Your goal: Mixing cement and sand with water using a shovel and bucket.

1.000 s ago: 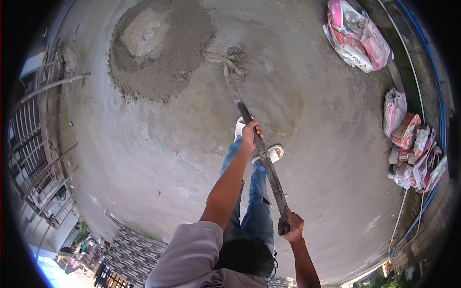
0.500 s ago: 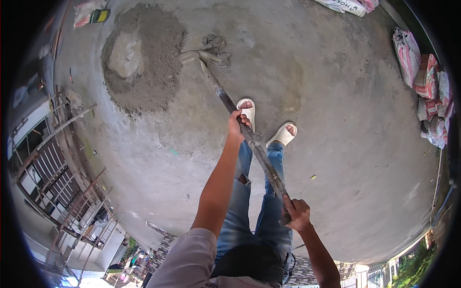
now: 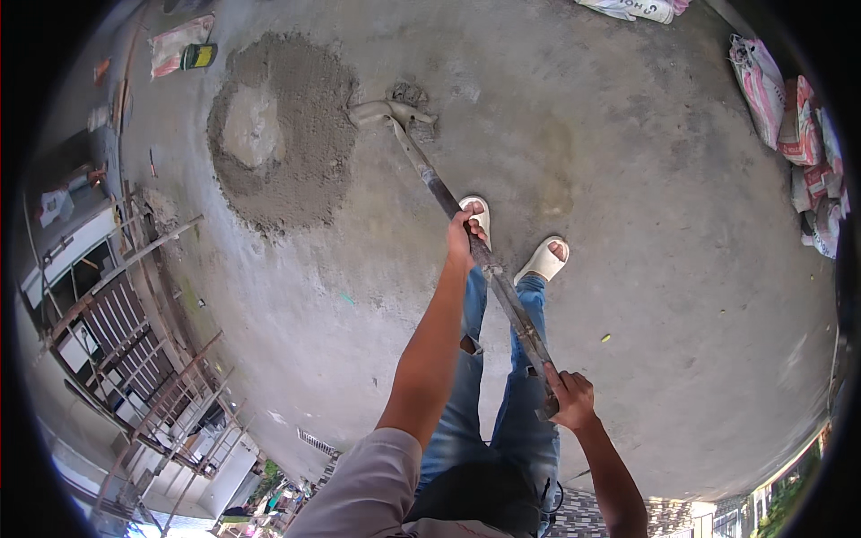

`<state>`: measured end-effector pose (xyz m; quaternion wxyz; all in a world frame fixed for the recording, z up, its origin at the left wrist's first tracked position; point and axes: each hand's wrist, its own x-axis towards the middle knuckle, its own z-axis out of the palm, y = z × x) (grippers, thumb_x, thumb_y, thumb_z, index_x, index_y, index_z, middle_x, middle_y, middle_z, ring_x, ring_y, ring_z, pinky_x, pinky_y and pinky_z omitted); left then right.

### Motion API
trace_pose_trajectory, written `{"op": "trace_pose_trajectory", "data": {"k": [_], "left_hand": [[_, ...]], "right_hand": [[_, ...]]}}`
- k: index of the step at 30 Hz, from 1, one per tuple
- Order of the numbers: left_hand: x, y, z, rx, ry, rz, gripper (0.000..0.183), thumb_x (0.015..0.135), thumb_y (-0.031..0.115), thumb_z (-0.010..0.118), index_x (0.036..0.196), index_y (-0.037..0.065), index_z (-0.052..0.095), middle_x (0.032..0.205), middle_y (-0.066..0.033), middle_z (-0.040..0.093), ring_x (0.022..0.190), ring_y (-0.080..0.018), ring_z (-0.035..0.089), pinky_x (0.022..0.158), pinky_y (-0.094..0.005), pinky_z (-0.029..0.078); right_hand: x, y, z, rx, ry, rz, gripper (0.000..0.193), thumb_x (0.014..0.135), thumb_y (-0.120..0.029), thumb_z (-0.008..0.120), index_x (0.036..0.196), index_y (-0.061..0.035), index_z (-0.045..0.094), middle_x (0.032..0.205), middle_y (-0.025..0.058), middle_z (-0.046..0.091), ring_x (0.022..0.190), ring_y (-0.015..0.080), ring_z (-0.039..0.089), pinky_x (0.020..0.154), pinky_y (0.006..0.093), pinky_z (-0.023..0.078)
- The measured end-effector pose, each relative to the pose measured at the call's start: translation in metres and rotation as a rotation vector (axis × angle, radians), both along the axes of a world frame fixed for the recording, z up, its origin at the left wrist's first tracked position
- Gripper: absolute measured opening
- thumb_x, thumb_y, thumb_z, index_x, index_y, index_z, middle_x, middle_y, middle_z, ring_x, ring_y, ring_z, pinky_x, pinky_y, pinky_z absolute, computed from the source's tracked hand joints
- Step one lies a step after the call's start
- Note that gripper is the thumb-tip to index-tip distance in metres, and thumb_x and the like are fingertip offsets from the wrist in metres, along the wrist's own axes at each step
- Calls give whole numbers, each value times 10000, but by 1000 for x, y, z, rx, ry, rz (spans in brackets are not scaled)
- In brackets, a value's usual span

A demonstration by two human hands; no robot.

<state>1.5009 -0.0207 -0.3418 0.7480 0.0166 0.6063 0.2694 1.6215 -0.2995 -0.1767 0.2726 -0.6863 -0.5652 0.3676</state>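
A long-handled shovel (image 3: 516, 309) slants across the middle, its grey, mortar-smeared blade (image 3: 392, 111) low at the floor on the far side. My left hand (image 3: 466, 235) is wrapped round the shaft partway down, above my left foot. Near the handle's end, my right hand (image 3: 571, 401) grips the shaft, with the index finger stretched along it. The blade's left end reaches the right edge of a ring-shaped heap of wet grey mortar (image 3: 314, 134), which has a pale middle. Just behind the blade sits a small lump of mortar (image 3: 410, 92).
Stacked sacks (image 3: 801, 134) line the right wall, and more sacks (image 3: 632, 9) lie at the far edge. A dark green and yellow container (image 3: 198, 56) stands beside a sack (image 3: 178, 43) at far left. Wooden slats and poles (image 3: 121, 327) edge the concrete floor (image 3: 682, 269) on the left.
The whole view has shifted a little, so everything appears slightly lower and to the right. Both hands keep the same hold on the shovel, and its blade stays beside the mortar heap.
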Motion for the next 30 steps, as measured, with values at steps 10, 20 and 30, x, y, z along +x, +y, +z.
{"op": "trace_pose_trajectory", "data": {"k": [10,20,30], "left_hand": [[23,-32,42,15,-197,50,121,766,134,456,664,138,393,535,45,354,443,-68,360,441,-227,339],[13,-15,11,-29,-91,-86,133,767,141,456,650,138,393,537,40,369,439,-63,361,432,-220,345],[13,-7,-12,48,91,-180,45,746,119,471,764,130,431,566,20,380,457,-84,386,444,-257,370]], "right_hand": [[25,-72,-12,130,-135,70,593,602,-207,615,1161,-53,491,591,46,432,471,204,450,474,321,394],[7,-44,-9,103,-66,-16,541,618,-186,597,1123,-15,507,593,58,430,474,203,446,459,322,388],[-6,-29,-19,21,-10,-47,575,597,-136,612,1143,-7,486,595,66,441,477,202,447,467,326,384]]}}
